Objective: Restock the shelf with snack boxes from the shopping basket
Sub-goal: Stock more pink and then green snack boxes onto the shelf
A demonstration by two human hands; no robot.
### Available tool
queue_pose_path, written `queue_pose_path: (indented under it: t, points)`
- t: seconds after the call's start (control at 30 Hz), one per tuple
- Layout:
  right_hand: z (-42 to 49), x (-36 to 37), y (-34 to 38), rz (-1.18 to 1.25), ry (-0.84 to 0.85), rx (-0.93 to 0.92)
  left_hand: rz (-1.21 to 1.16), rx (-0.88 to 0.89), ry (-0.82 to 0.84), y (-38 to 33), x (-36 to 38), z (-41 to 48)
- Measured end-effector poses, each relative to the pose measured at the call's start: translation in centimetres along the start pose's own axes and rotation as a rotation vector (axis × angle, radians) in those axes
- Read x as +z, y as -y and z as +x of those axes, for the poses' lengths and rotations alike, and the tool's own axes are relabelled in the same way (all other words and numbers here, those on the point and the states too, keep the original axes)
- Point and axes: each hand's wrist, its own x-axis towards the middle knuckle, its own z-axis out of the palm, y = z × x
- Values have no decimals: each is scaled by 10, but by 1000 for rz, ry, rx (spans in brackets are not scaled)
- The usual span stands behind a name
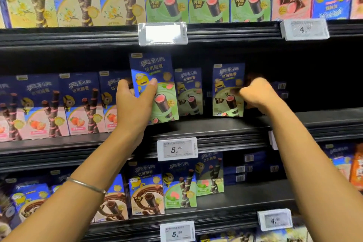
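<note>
My left hand [133,102] grips a blue-and-green snack box [155,72] by its left side and holds it upright at the front of the middle shelf [216,125]. My right hand [257,94] grips the right edge of a second green snack box [225,88] standing on the same shelf. A third green box [188,90] stands further back between the two. The shopping basket is out of view.
Pink strawberry boxes [53,104] fill the middle shelf's left part. Its right part [324,84] is dark, with a few flat boxes at the back. Price tags [176,148] hang on the shelf edges. Full rows of boxes stand on the shelves above and below.
</note>
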Motion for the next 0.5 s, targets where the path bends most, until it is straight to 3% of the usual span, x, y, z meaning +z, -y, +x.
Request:
queue_pose_path:
  t: [0.2,0.5]
  points:
    - [32,21,3,-322,67,-42,4,1,4,0,1,4]
    - [48,42,5,-185,86,-47,41,-8,7,6,2,2]
